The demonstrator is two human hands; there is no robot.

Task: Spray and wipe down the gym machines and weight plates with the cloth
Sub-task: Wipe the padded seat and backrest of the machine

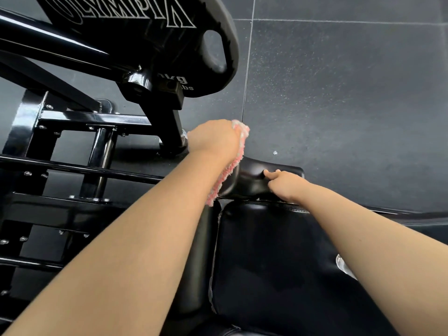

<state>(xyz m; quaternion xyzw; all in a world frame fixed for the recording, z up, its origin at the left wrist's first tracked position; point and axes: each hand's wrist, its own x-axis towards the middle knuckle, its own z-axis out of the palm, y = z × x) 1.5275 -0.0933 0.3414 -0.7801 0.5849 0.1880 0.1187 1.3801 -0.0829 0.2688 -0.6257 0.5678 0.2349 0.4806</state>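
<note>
risk: left hand point(214, 139) wipes right beside the black machine frame point(97, 117) joint, with the weight plate point(145, 32) hanging above; a wide stroke could knock knuckles on the steel or snag cloth loops on the bolts. right hand point(283, 183) braces the small pad point(254, 175) by fingertips only, so a slip is likely if the vinyl is wet. clear thing under the right forearm could be the spray bottle point(344, 265), can't confirm; an elbow could knock it off the seat pad point(278, 263).

pink cloth point(230, 166) sits under the left palm, bunched, draped down the small pad's left end. left fingers are hidden behind the hand, presumably curled over the cloth. right fingers are loosely bent, tips pressing the small pad's top, holding nothing.
</note>
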